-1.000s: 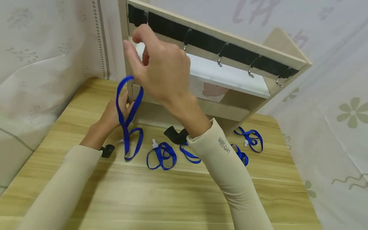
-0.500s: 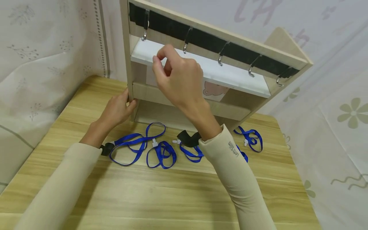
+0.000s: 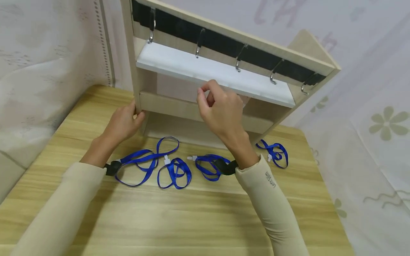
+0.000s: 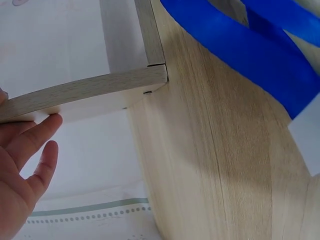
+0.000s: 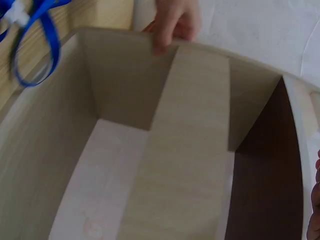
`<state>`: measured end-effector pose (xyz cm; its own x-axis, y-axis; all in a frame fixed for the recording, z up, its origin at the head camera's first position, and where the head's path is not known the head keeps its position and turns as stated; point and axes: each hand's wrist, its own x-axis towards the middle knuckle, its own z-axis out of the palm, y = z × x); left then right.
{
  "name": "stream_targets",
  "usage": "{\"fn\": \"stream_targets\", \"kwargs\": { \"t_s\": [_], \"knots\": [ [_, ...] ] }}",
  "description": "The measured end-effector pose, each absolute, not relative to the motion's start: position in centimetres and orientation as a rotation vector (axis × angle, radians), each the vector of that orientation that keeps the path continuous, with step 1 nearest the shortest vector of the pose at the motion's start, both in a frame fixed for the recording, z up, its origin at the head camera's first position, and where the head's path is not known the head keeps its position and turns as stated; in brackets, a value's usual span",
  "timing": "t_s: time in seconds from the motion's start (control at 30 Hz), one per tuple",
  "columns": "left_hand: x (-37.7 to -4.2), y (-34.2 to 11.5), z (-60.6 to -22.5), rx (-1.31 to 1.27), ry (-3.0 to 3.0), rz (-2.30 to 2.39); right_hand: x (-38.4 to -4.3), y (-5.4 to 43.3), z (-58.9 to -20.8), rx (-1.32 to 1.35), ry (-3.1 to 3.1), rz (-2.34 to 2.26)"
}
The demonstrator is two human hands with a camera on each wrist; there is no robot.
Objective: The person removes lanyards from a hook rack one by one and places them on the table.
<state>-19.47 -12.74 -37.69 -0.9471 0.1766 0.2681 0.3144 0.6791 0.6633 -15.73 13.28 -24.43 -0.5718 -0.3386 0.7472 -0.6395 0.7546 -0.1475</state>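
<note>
My left hand (image 3: 121, 122) grips the left side panel of a pale wooden rack (image 3: 166, 103), thumb at the front edge and fingers along the outer face. In the left wrist view, those fingers (image 4: 30, 140) lie against the panel. My right hand (image 3: 224, 108) hovers before the rack's lower front, thumb and forefinger loosely curled with nothing between them. Below the rack, the leftmost blue lanyard (image 3: 153, 156) lies spread in loose loops. Beside it are a coiled blue lanyard (image 3: 189, 174) and another (image 3: 208, 174), partly behind a black wrist strap (image 3: 225, 166).
Several metal hooks (image 3: 238, 64) hang from a black strip (image 3: 221, 37) along the rack's top. A white shelf (image 3: 189, 67) runs beneath them. Another blue lanyard (image 3: 276, 153) lies at the right on the wooden table (image 3: 173, 217). Patterned cloth (image 3: 368, 149) surrounds the table.
The leftmost lanyard, upright in the air below my right hand a second ago, now lies on the table. My right hand has moved right and down from the leftmost hook; my left stays put.
</note>
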Motion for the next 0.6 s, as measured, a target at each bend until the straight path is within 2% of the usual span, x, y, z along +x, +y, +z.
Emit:
{"fn": "stream_targets", "kwargs": {
  "t_s": [0.37, 0.6],
  "knots": [
    [-19.2, -14.7, -38.3, -0.372, -2.74, -1.189, -14.6, 18.6, -27.1, 0.646, -2.308, 0.387],
    [-17.3, -18.2, -39.4, -0.358, -2.971, -0.913, -14.8, 23.9, -28.5, 0.778, -2.628, 0.207]
  ]
}}
